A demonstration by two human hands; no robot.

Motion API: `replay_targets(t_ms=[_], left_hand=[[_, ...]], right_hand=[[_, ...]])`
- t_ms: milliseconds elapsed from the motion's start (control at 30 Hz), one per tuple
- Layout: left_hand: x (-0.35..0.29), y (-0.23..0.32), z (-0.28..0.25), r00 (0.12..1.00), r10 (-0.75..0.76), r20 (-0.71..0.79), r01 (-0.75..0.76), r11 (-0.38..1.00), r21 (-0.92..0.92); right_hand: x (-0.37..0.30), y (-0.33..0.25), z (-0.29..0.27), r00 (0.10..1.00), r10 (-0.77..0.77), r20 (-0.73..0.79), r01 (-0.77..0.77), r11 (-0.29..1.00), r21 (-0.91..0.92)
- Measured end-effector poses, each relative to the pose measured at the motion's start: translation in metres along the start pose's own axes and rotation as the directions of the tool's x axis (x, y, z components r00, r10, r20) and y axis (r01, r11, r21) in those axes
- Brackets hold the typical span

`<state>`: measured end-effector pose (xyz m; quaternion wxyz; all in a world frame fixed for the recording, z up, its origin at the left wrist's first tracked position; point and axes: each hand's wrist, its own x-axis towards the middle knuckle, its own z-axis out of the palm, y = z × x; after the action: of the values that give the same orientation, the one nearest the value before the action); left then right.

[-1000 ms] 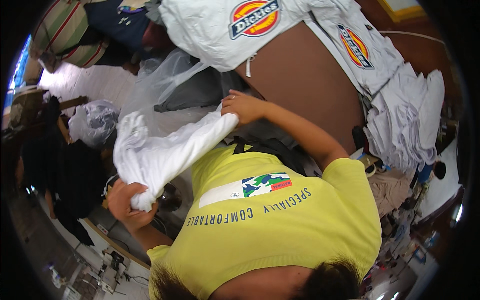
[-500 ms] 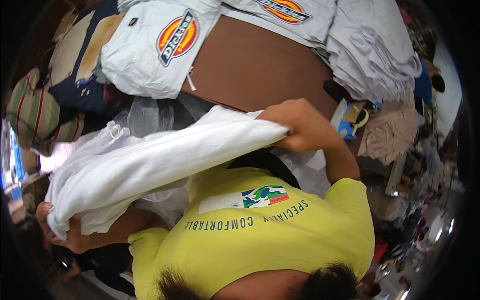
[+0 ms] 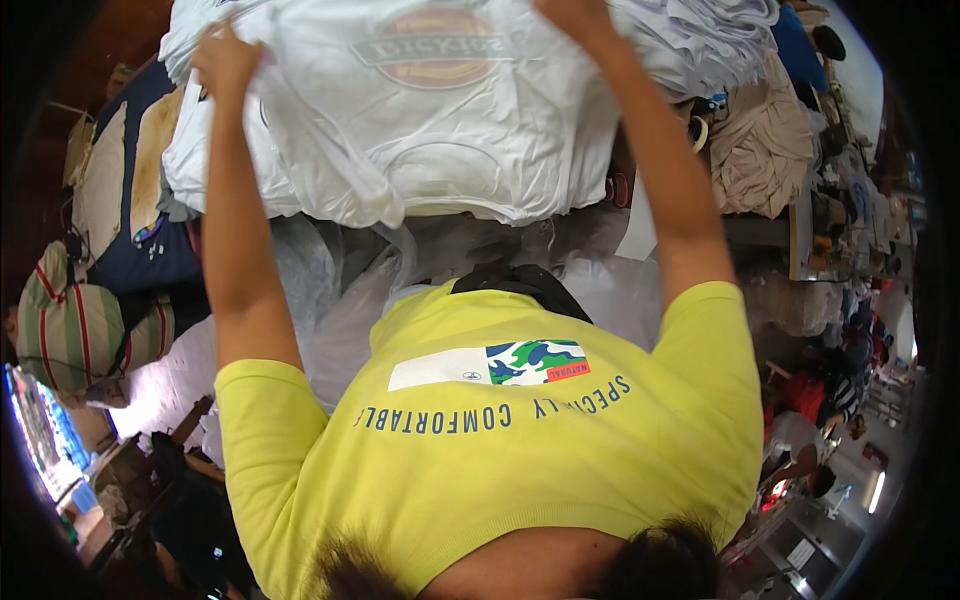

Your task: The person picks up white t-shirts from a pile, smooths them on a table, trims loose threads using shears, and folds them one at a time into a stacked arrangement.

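A white T-shirt [image 3: 440, 130] is spread in front of me, its neckline toward me. A round print with a banner shows palely through its cloth. My left hand [image 3: 228, 58] is closed at the shirt's far left, fingers bent at the fabric. Out at the far right, my right hand [image 3: 578, 14] also grips the shirt, its fingers partly cut off by the top edge of the picture. Both arms reach forward. The shirt covers the brown board beneath it and overlaps another white shirt [image 3: 190, 165] on the left.
White garments [image 3: 700, 45] are piled at the far right, with beige cloth [image 3: 765, 140] and a tape roll [image 3: 698, 132] nearby. Clear plastic [image 3: 310, 270] hangs below the table edge. At left sits a striped cushion-like bundle [image 3: 70, 320]. People [image 3: 800, 450] are in the right background.
The white T-shirt went from a bunched length across my body to lying spread over the brown board. Both hands moved forward, the left one from low at the side.
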<state>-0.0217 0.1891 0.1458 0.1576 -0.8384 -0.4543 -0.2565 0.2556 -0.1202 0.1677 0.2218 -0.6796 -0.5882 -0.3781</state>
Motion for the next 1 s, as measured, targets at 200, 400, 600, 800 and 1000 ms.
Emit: replay_targets(t_ms=[200,400,600,800,1000], left_hand=[[-0.202,0.055,0.042,0.822,0.544,0.168,-0.473,0.817,-0.33],[-0.206,0.01,0.011,0.754,0.626,0.198,-0.386,0.667,-0.637],[-0.215,0.045,-0.027,0.756,0.642,0.126,-0.426,0.63,-0.649],[-0.288,0.096,-0.025,0.212,0.951,0.225,0.026,0.225,-0.974],[-0.343,-0.004,0.064,0.024,0.65,0.76,0.558,0.622,-0.549]], right_hand=[[-0.199,-0.11,0.023,0.817,0.224,0.531,-0.268,0.963,0.007],[-0.244,-0.153,-0.075,0.754,-0.005,0.657,-0.242,0.928,0.284],[-0.308,-0.138,-0.125,-0.081,-0.055,0.995,-0.7,0.714,-0.017],[-0.155,-0.135,-0.106,0.449,0.29,0.846,-0.892,0.205,0.403],[-0.153,-0.157,-0.034,0.858,0.343,0.382,-0.476,0.809,0.345]])
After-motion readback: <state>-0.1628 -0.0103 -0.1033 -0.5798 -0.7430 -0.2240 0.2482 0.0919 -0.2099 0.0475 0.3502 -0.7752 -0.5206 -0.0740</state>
